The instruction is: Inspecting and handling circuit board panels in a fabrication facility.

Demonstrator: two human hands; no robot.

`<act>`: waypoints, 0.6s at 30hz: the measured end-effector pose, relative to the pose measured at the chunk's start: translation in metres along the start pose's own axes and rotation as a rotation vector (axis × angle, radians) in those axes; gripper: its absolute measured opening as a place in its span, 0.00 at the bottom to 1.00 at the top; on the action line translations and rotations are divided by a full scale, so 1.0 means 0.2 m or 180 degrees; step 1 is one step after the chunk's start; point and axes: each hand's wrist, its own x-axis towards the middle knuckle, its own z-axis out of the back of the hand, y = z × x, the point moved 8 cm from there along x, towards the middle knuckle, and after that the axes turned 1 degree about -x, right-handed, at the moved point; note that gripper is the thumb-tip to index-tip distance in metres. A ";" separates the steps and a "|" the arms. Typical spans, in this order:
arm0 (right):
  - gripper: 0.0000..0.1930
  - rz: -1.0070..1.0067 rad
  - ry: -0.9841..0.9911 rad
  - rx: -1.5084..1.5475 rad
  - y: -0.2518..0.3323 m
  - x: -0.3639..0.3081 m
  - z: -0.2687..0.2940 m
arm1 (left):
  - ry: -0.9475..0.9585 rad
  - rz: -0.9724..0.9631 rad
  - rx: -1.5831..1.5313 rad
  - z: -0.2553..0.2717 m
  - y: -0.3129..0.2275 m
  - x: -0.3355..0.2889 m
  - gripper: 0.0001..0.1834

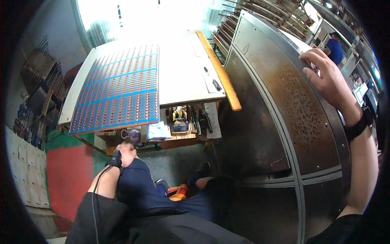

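Observation:
My left hand [128, 153] rests on my left knee, below the near edge of the table, its fingers lying along the dark trousers. A black band with a small device and a cable is around that wrist. Out to the right, my right hand [328, 75] lies at the upper edge of a stained metal cabinet [264, 53], thumb and loosely bent fingers apart, nothing visible in them. On the white table [178, 87] lies a large blue panel [118, 91] with rows of small copper-coloured pieces, touched by neither hand.
A pen [206, 71] and a black marker [217, 85] lie beside a yellow-orange bar [219, 71]. Under the tabletop, a shelf holds a purple cup [135, 136], a picture-covered box [180, 118] and hand tools [203, 122]. Another person [334, 49] in blue is at the far right.

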 end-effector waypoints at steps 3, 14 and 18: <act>0.15 0.0022 -0.0038 -0.0050 0.01 0.00 0.02 | -0.0021 0.0031 0.0155 -0.02 0.03 0.01 0.20; 0.16 -0.0124 -0.0034 -0.0371 -0.03 -0.02 -0.03 | -0.0140 -0.0334 0.0155 -0.09 0.09 0.06 0.22; 0.18 -0.0328 0.0125 -0.0257 -0.04 -0.03 -0.03 | -0.0215 0.0000 0.0331 -0.09 0.12 0.05 0.20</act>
